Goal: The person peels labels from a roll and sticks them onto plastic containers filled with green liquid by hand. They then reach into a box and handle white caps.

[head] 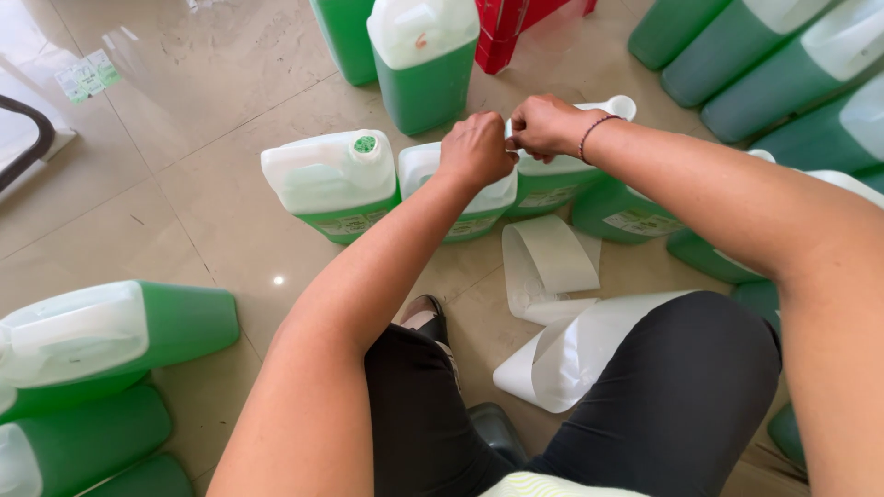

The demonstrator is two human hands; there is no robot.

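Observation:
My left hand (474,149) and my right hand (548,124) are closed close together above the top of a green-filled plastic jug (543,184) standing on the floor in front of me. Both pinch something small at the jug's neck; what it is stays hidden between the fingers. A beaded bracelet circles my right wrist. To the left stands a jug (336,179) with a green seal on its cap, and another jug (460,198) sits under my left hand.
Curled white backing paper (552,262) lies on the tiled floor by my knees. More green jugs lie at left (101,336), stand at the back (424,60) and crowd the right side (783,64). A red crate (506,23) sits behind.

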